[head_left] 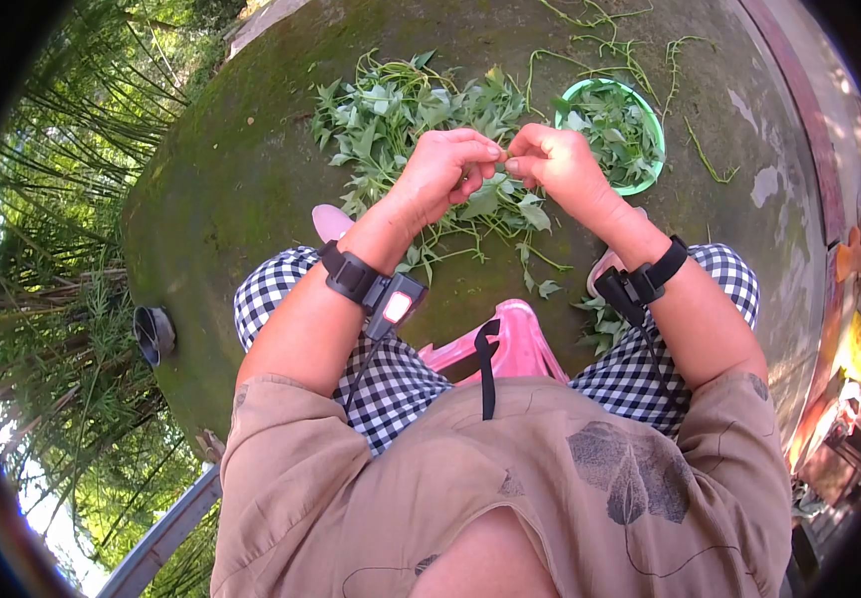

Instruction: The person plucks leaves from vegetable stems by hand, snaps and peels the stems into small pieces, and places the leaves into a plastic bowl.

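Observation:
My left hand [450,167] and my right hand [557,167] meet above a heap of leafy green vines [381,110]. Both are closed, thumb pinched against the fingers, with the fingertips almost touching. Whatever lies between them is too small to make out. The heap spreads on the ground beneath and to the left of my hands, with loose stems trailing towards me. Just right of my right hand stands a light-green rimmed basket [661,149] filled with picked leaves [615,125].
Stripped stems [635,65] lie beyond the basket, and another stem [707,154] is to its right. A pink plastic stool [515,324] is between my knees. A dark pot [154,334] stands at the left edge of the mossy ground, near bamboo-like plants [62,249].

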Demonstrator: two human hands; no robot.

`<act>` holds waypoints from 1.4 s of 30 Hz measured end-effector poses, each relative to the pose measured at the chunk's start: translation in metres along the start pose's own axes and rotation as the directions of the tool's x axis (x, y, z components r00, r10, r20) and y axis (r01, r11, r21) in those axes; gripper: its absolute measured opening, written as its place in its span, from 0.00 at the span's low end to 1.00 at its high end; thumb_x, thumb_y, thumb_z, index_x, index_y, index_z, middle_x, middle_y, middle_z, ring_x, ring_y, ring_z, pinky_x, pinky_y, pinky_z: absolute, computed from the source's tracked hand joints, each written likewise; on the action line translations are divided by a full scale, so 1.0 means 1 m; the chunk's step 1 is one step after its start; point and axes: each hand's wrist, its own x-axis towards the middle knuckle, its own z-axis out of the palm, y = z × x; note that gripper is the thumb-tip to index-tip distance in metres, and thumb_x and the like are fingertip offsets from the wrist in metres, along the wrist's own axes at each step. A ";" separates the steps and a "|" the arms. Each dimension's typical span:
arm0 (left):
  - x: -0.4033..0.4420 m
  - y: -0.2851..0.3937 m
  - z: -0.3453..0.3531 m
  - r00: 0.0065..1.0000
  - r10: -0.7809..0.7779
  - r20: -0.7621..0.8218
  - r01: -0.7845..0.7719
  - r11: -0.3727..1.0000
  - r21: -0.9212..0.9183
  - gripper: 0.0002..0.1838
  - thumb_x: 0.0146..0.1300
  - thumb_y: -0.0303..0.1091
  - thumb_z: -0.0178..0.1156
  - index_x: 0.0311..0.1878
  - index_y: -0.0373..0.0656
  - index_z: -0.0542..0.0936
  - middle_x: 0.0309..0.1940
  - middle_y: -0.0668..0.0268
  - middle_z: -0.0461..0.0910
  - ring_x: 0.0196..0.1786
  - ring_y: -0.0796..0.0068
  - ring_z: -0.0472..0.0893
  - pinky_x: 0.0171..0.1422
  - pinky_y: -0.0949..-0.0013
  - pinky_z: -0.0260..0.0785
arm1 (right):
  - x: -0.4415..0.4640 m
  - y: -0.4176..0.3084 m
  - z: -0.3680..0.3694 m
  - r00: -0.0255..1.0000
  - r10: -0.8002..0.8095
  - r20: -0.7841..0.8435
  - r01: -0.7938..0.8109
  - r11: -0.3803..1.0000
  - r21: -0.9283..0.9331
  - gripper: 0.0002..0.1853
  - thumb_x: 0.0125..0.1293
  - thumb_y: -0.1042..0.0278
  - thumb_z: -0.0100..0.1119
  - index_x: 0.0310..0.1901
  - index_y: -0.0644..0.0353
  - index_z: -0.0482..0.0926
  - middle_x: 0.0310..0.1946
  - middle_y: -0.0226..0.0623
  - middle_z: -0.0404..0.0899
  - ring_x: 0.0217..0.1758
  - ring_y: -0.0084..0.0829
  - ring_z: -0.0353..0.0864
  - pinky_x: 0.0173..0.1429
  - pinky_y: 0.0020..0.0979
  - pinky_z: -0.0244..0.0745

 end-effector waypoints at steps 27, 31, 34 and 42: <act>0.003 -0.048 -0.015 0.990 -0.119 -0.076 0.141 0.896 0.421 0.05 0.49 0.28 0.61 0.23 0.37 0.79 0.17 0.70 0.73 0.15 0.84 0.66 0.17 0.76 0.53 | 0.011 -0.008 -0.058 0.976 0.054 -0.211 -0.004 0.973 0.229 0.02 0.64 0.75 0.59 0.36 0.62 0.78 0.25 0.29 0.80 0.25 0.18 0.77 0.30 0.20 0.71; -0.003 -0.076 -0.011 0.948 -0.287 0.134 0.080 0.626 0.776 0.07 0.46 0.29 0.61 0.25 0.34 0.80 0.17 0.64 0.78 0.18 0.75 0.73 0.21 0.68 0.65 | 0.013 0.006 -0.089 0.940 0.071 -0.333 -0.021 0.988 0.152 0.02 0.62 0.75 0.62 0.35 0.62 0.79 0.25 0.30 0.81 0.23 0.19 0.78 0.28 0.20 0.71; -0.013 -0.090 0.000 0.866 -0.480 0.141 0.205 0.596 0.776 0.07 0.48 0.30 0.61 0.25 0.35 0.80 0.17 0.61 0.79 0.15 0.73 0.73 0.20 0.68 0.65 | 0.010 0.017 -0.115 0.893 0.099 -0.439 -0.073 0.994 0.075 0.06 0.63 0.72 0.61 0.41 0.61 0.80 0.29 0.30 0.82 0.26 0.19 0.79 0.31 0.19 0.70; -0.001 -0.071 0.002 0.928 -0.352 0.126 0.373 0.857 -0.355 0.06 0.63 0.31 0.53 0.37 0.39 0.75 0.30 0.57 0.81 0.18 0.77 0.71 0.15 0.75 0.54 | 0.003 0.056 -0.117 0.810 0.264 -0.523 -0.384 0.913 -0.133 0.17 0.54 0.68 0.66 0.45 0.66 0.82 0.32 0.39 0.84 0.26 0.26 0.80 0.33 0.31 0.76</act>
